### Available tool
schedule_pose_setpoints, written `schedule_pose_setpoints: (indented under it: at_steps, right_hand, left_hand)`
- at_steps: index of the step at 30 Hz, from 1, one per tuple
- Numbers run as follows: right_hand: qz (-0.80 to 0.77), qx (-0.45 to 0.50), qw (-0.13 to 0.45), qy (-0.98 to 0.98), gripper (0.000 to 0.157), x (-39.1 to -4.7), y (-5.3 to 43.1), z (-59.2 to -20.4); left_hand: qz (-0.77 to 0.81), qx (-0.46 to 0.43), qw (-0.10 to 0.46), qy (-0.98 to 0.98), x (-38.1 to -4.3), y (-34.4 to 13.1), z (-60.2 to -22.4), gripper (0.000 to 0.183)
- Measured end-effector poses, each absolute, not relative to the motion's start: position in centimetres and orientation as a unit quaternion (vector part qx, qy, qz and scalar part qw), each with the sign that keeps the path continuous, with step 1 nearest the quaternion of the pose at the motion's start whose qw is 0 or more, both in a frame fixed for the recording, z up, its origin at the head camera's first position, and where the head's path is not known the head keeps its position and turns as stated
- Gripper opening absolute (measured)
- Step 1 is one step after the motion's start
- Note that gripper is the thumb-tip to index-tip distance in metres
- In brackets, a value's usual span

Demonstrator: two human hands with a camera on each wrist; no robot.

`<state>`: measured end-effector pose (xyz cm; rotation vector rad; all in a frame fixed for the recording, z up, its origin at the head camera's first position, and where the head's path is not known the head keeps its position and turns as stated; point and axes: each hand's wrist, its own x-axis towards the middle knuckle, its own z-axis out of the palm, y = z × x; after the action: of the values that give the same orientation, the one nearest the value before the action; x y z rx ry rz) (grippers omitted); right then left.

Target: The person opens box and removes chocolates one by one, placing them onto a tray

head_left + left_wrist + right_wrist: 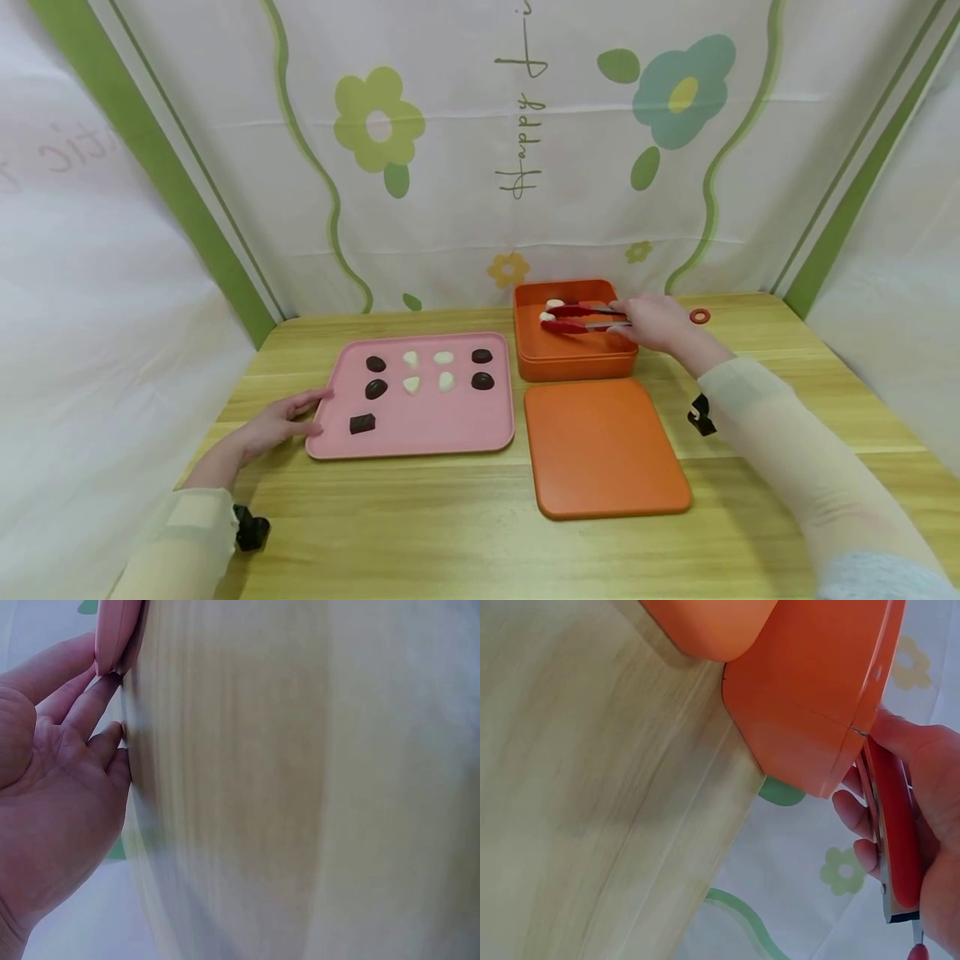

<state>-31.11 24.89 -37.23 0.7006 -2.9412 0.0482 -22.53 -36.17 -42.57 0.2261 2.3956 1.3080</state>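
My left hand (273,427) holds the left rim of a pink tray (435,437), thumb and forefinger at its edge. Chocolates lie on it: dark ovals (377,389), white pieces (444,357) and, lower left, a dark rectangular block (362,423). My right hand (654,321) grips red-tipped tongs (570,327) that reach into an orange box (576,367). Between the tong tips is a small white chocolate (547,317); another white chocolate (555,304) sits just behind it. In the right wrist view the fingers wrap the red handle (896,825); the tong tips are hidden there.
An orange lid (607,450) lies flat in front of the box. Beyond my right hand, the red ring (700,316) shows over the wooden table (390,525). A flowered cloth (450,208) hangs behind the table.
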Motion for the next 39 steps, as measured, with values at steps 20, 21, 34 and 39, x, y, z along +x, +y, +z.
schedule_pose_setpoints:
  at_steps: [20, 21, 34, 39]
  right_hand:
    - [0.046, 0.241, 0.113, -0.963, 0.054, -28.2, 26.5, -36.1]
    - [0.047, 0.242, 0.118, -0.962, 0.054, -28.0, 26.5, -36.0]
    - [0.05, 0.267, 0.174, -0.946, 0.048, -24.8, 25.7, -34.7]
    - [0.049, 0.28, 0.193, -0.939, 0.047, -23.6, 24.9, -34.4]
  left_hand:
    - [0.463, 0.084, 0.198, 0.86, -22.4, -36.2, -42.5, 0.072]
    - [0.464, 0.084, 0.199, 0.859, -22.4, -36.2, -42.5, 0.072]
    - [0.463, 0.085, 0.201, 0.859, -22.5, -36.2, -42.5, 0.073]
    - [0.465, 0.082, 0.203, 0.858, -22.6, -36.2, -42.6, 0.073]
